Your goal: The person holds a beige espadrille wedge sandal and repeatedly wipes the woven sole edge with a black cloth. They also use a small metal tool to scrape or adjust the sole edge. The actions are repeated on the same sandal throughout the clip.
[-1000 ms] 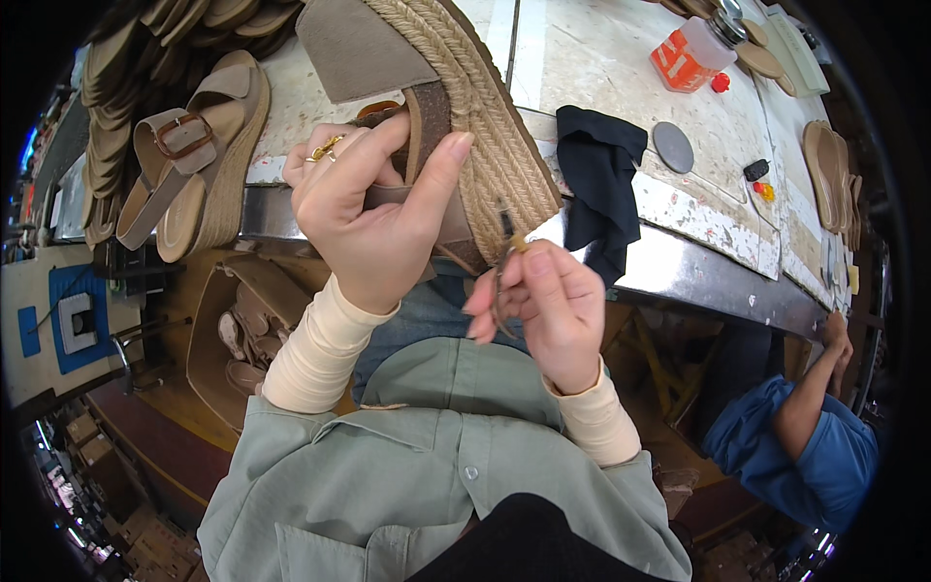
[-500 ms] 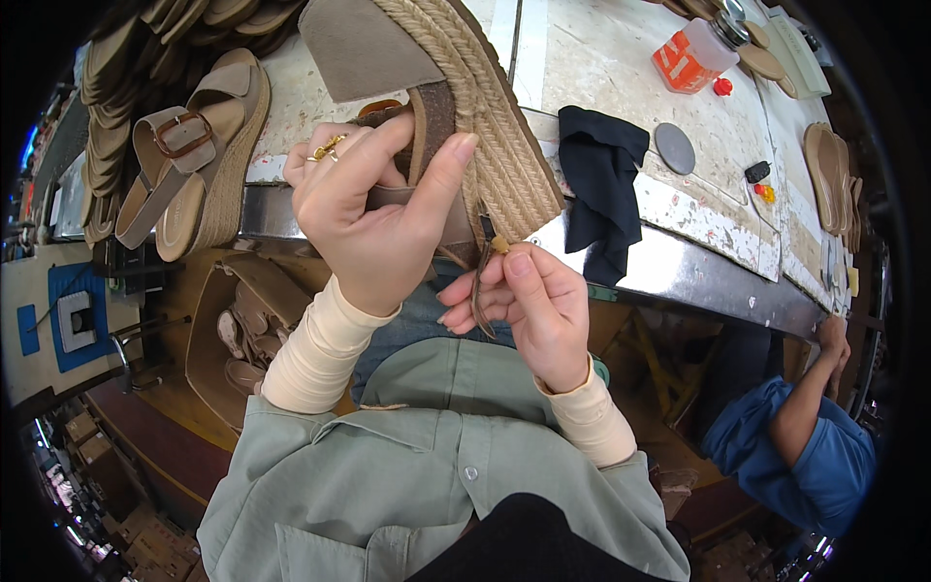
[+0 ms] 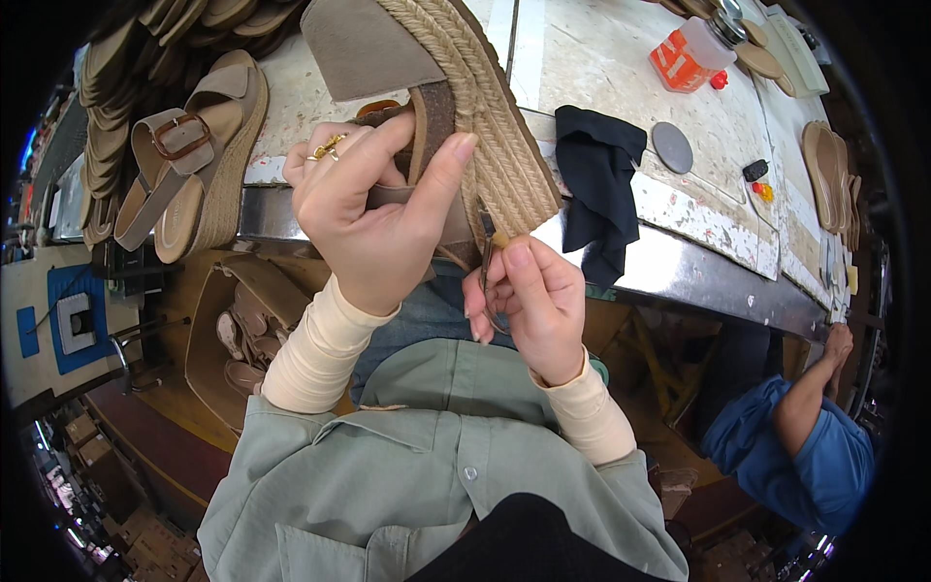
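A crumpled black cloth (image 3: 599,179) hangs over the front edge of the white worktop (image 3: 592,58), near a round grey disc (image 3: 672,147). Farther back sits a bottle (image 3: 682,63) with orange markings and a metal top, a small red piece (image 3: 719,80) beside it. Below left, an open brown box (image 3: 206,339) holds shoes (image 3: 254,327). At right is a person in a blue shirt (image 3: 790,441).

i count the wearer's two hands (image 3: 373,218) (one ringed), one held sandal (image 3: 506,155) and one black cloth (image 3: 596,165).
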A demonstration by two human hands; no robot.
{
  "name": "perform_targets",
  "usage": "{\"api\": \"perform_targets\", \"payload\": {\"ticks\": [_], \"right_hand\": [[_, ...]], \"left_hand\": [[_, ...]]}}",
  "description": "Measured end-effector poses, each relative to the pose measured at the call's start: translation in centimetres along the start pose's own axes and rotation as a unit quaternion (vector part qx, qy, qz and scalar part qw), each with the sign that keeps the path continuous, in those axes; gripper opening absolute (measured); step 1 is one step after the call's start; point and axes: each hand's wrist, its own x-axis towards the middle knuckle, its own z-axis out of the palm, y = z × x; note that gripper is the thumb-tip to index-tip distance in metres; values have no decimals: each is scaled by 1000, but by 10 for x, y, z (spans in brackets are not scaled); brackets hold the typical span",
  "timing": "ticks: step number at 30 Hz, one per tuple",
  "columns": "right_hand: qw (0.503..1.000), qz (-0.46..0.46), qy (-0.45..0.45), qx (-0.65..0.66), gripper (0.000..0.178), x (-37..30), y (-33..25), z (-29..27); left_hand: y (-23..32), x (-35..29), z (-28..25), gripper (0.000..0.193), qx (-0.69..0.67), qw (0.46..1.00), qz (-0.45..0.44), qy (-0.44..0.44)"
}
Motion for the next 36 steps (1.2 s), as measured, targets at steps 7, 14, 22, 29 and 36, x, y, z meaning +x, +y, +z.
{"api": "perform_targets", "payload": {"ticks": [7,14,22,29,36], "right_hand": [[988,-32,-56,141,32,-1,-7,-6],[999,11,-23,20,33,-4,-1,-5],[999,12,-26,32,34,-2,0,-4],[999,18,5,39,33,-5,-1,3],[991,34,-18,131,34,-3,2,-4]], "left_hand": [[-4,1,1,23,-9,1000,13,9],[0,0,0,23,-15,1000,-10,2],[-2,0,0,23,-9,1000,6,1],[-1,0,0,23,-3,1000,9,1],[0,0,0,24,-2,1000,20,5]]}}
